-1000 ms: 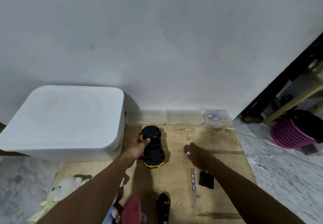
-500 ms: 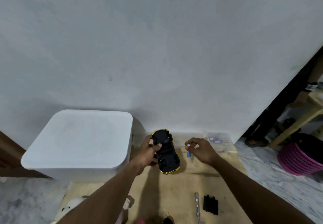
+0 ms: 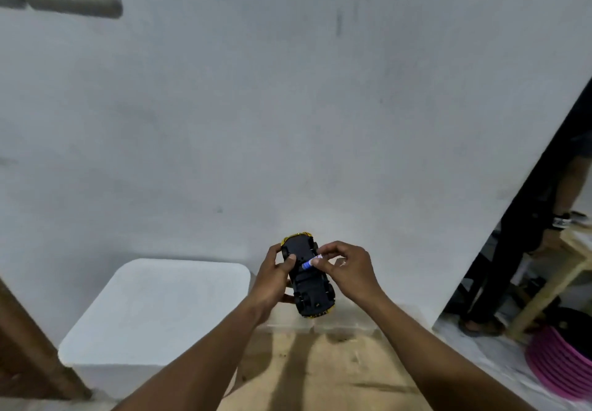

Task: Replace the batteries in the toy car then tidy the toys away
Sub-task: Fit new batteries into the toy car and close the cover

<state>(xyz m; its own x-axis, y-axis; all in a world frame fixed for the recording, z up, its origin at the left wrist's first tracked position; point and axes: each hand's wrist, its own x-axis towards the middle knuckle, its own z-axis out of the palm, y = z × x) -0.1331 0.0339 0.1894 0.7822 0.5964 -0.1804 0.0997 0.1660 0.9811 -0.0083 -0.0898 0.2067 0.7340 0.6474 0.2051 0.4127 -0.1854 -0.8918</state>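
The left hand (image 3: 272, 282) grips the toy car (image 3: 312, 285) by its side, fingers (image 3: 273, 252) curled round it, holding it belly-up in the air above the far edge of the wooden bench (image 3: 336, 372). The right hand (image 3: 346, 271) pinches a small blue-and-white battery (image 3: 309, 262) between thumb and forefinger, its end touching the car's black underside. A white lidded box (image 3: 153, 311) stands to the left.

The car (image 3: 309, 277) lies between left hand (image 3: 270, 279) and right hand (image 3: 347, 271), the battery (image 3: 310, 262) against it. A bin (image 3: 153, 308) stands left of the left hand, a basket (image 3: 557, 365) well right of the right.
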